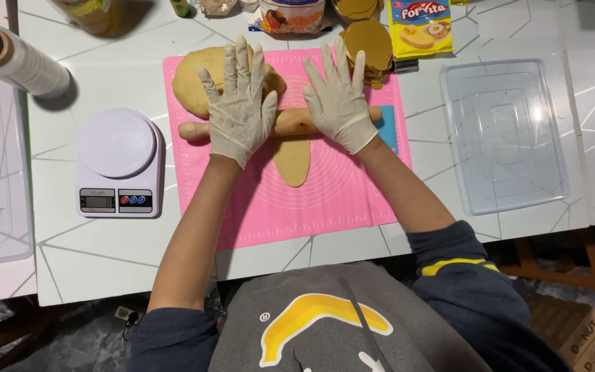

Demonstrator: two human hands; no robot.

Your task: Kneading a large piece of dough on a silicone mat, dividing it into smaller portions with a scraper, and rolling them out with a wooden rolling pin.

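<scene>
- Grey sweatshirt (325, 324) with a yellow curved shape on the chest fills the bottom of the view, dark sleeves pushed up both forearms
- Both hands wear pale thin gloves; the left hand (239, 103) and right hand (339, 96) lie flat, fingers spread and open, palms pressing down on a wooden rolling pin (290, 124); neither hand's grip closes around it
- Under the pin, a strip of tan dough (292, 162) lies flattened into a smooth long oval, its rounded end pointing toward the person
- Dough strip and pin rest on a pink mat (352, 200) printed with faint circles, spread over the white counter (105, 255)
- At the mat's far left corner sits a larger rough lump of dough (191, 79), partly hidden by the left hand
- White kitchen scale (118, 165) stands just left of the mat
- Clear plastic lid (504, 134) lies to the right, well apart
- Gold round bases (368, 41) are stacked at the mat's far edge
- Roll of cling film (15, 58) lies at far left
</scene>
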